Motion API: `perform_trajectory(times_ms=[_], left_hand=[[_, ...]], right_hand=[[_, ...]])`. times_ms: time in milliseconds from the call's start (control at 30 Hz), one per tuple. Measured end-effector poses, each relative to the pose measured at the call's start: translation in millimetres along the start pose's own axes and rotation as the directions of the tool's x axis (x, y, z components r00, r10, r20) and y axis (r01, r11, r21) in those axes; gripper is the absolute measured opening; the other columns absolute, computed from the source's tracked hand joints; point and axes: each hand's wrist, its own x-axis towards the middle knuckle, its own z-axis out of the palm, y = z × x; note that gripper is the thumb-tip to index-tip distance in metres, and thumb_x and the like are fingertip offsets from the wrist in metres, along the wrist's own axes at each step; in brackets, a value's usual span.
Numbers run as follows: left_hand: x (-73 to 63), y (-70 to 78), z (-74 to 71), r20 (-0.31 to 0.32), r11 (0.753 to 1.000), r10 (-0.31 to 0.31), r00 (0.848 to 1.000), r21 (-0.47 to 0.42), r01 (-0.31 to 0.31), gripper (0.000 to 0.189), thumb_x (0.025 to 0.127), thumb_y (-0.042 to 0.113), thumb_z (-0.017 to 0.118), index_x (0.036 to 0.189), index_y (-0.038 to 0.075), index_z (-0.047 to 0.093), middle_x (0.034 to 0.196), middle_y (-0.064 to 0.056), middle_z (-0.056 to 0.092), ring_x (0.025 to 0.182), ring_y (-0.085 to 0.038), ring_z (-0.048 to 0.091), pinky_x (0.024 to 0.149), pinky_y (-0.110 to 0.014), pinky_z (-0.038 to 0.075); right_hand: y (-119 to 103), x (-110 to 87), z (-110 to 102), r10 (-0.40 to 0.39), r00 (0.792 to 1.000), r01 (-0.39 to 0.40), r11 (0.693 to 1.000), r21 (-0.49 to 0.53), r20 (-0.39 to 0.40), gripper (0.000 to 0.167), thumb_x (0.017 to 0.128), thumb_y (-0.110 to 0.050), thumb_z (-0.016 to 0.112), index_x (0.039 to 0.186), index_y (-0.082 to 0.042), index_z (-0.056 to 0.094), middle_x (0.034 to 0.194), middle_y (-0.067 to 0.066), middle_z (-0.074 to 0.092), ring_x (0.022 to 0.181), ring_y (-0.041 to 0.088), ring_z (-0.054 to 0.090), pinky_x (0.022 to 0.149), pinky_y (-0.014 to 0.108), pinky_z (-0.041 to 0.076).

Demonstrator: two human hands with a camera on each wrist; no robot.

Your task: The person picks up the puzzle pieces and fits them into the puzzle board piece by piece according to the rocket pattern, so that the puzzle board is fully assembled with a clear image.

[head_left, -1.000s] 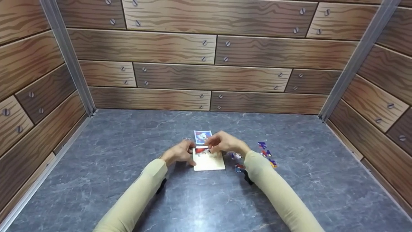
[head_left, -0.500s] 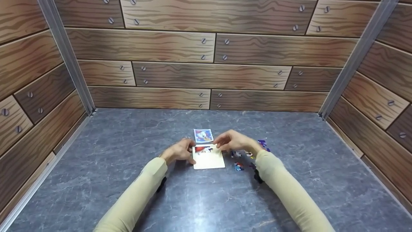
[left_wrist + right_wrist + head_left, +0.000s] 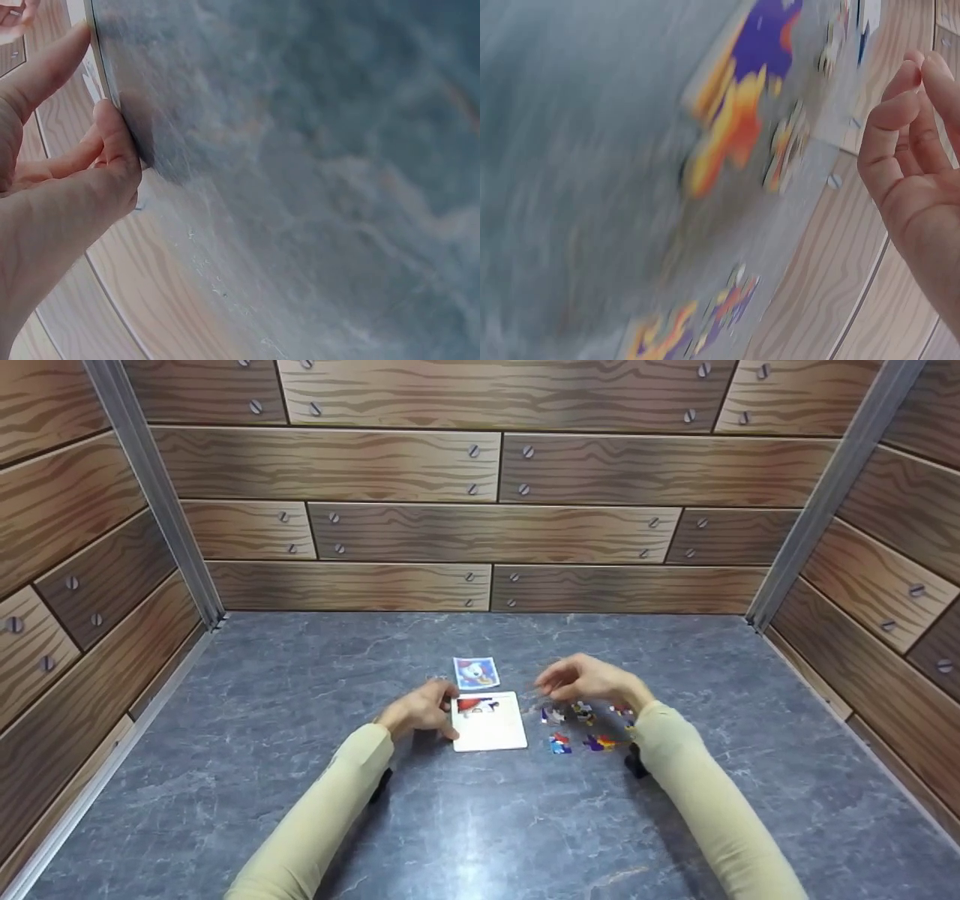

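My left hand (image 3: 422,709) rests at the left edge of a white puzzle board (image 3: 491,733), thumb near its front corner and fingers near its back corner. In the left wrist view, the fingertips touch the board's side. Joined pieces (image 3: 475,705) with red, white and dark print fill the board's upper left. My right hand (image 3: 589,679) is in the air above loose jigsaw pieces, its fingers loosely bent. Nothing shows between its thumb and fingers in the right wrist view. Below it lie a purple and orange piece (image 3: 600,742) and a blue and red piece (image 3: 559,743).
A small picture card (image 3: 475,673) with a blue background lies just behind the board. More loose pieces (image 3: 583,712) are scattered right of the board, some partly behind the right wrist. Wood-patterned walls (image 3: 495,532) enclose the grey marbled table (image 3: 300,675).
My right hand has left the board and moved right, over the loose pieces. Small printed pieces show at the board's top left where its fingers were. My left hand stays at the edge.
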Motion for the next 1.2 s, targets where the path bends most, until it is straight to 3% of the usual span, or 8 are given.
perform_trajectory(times_ms=[233, 400, 533, 800, 1200], left_hand=[[-0.1, 0.3, -0.3, 0.007, 1.0, -0.019, 1.0, 0.0, 0.019, 0.063, 0.07, 0.0, 0.084, 0.126, 0.003, 0.056, 0.112, -0.008, 0.053, 0.101, -0.02, 0.048, 0.095, -0.037, 0.043], [-0.9, -0.3, 1.2, 0.009, 0.999, -0.054, 0.998, -0.002, 0.054, 0.064, 0.07, 0.002, 0.084, 0.127, 0.006, 0.055, 0.113, -0.007, 0.052, 0.103, -0.02, 0.048, 0.095, -0.036, 0.044], [-0.7, -0.4, 1.2, 0.001, 0.999, -0.046, 0.999, 0.004, 0.046, 0.063, 0.07, 0.001, 0.084, 0.126, 0.005, 0.056, 0.112, -0.007, 0.052, 0.101, -0.02, 0.048, 0.094, -0.036, 0.044], [-0.2, 0.4, -0.5, 0.002, 1.0, -0.01, 1.0, 0.001, 0.01, 0.064, 0.07, 0.002, 0.085, 0.126, 0.003, 0.055, 0.112, -0.008, 0.052, 0.1, -0.019, 0.047, 0.093, -0.035, 0.044], [-0.3, 2.5, -1.3, 0.018, 0.999, -0.035, 0.999, -0.006, 0.035, 0.064, 0.071, 0.003, 0.084, 0.127, 0.006, 0.054, 0.114, -0.007, 0.051, 0.104, -0.021, 0.048, 0.098, -0.038, 0.043]], right_hand=[[12.1, -11.7, -17.1, 0.026, 0.999, -0.026, 1.0, 0.005, -0.023, 0.041, 0.087, -0.003, 0.068, 0.128, -0.001, 0.061, 0.12, 0.025, 0.062, 0.097, 0.016, 0.062, 0.083, 0.028, 0.053], [24.6, -16.2, -26.0, 0.023, 0.998, -0.022, 1.0, 0.02, -0.059, 0.041, 0.087, -0.001, 0.069, 0.126, 0.004, 0.061, 0.118, 0.026, 0.063, 0.093, 0.012, 0.063, 0.082, 0.028, 0.054], [31.6, -19.2, -32.4, 0.035, 0.995, -0.032, 0.999, 0.033, -0.09, 0.04, 0.087, 0.0, 0.068, 0.126, 0.007, 0.06, 0.119, 0.028, 0.062, 0.093, 0.012, 0.063, 0.084, 0.029, 0.054], [42.4, -26.2, -45.6, 0.07, 0.989, -0.079, 0.995, -0.068, -0.132, 0.035, 0.089, -0.002, 0.067, 0.124, 0.001, 0.064, 0.118, 0.023, 0.064, 0.096, 0.015, 0.06, 0.083, 0.032, 0.053], [63.1, -37.9, -59.7, 0.074, 0.981, -0.1, 0.984, -0.144, -0.181, 0.033, 0.084, 0.003, 0.069, 0.117, 0.003, 0.068, 0.116, 0.021, 0.066, 0.094, 0.016, 0.058, 0.079, 0.024, 0.049]])
